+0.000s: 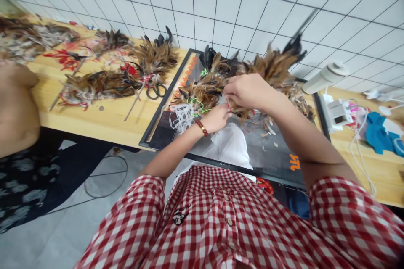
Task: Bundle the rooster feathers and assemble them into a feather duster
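A wooden bench (123, 113) meets a tiled wall (205, 4). Left hand (218, 118) and right hand (248, 91) pinch red thread (229, 105), running near-vertical mid-frame.

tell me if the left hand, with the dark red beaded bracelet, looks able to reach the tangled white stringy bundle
Probably yes: the bundle lies close beside the left hand's wrist, with only thin, bright green string nearby, though its fingertips seem busy at thin red string.
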`<state>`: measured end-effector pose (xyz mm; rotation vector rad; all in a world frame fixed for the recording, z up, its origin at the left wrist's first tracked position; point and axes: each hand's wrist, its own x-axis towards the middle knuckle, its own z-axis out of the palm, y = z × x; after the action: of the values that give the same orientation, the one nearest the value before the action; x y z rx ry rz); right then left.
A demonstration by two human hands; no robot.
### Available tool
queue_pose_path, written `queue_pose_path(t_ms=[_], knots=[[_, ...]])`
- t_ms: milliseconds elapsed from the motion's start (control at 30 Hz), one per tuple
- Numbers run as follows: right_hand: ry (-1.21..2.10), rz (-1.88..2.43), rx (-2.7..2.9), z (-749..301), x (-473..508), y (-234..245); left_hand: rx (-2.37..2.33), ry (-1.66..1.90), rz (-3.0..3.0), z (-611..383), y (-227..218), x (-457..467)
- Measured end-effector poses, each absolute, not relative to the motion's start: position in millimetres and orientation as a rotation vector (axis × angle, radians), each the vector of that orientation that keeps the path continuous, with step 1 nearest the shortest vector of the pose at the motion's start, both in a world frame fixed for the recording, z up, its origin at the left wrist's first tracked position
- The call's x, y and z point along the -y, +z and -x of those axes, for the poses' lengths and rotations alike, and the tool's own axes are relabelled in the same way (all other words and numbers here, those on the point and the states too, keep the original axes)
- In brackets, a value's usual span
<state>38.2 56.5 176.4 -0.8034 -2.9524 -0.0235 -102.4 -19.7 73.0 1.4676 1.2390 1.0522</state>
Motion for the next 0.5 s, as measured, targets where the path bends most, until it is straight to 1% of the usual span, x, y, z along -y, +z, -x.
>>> queue_pose_path(t_ms=[100, 200, 300, 400, 500], knots=[[0.077, 0.818, 3.089, -26.4, -91.9, 166.6, -1.295, 0.929, -1.674, 102.2, 75.2, 37.2], [0.306, 0.838, 3.203, -23.7, -114.9, 152.6, -1.406, 0.857, -1.792, 105.0, 79.0, 53.5], [0.515, 0.760, 3.247, -20.2, -121.7, 141.6, -1.447, 0.777, -1.961, 107.3, 83.1, 61.1], [0.520, 0.719, 3.270, -22.4, -123.2, 134.8, -1.355, 0.684, -2.127, 111.7, 83.8, 61.5], [0.467, 0.732, 3.192, -52.2, -126.4, 133.2, -1.262, 0.617, -2.200, 127.6, 82.7, 60.8]])
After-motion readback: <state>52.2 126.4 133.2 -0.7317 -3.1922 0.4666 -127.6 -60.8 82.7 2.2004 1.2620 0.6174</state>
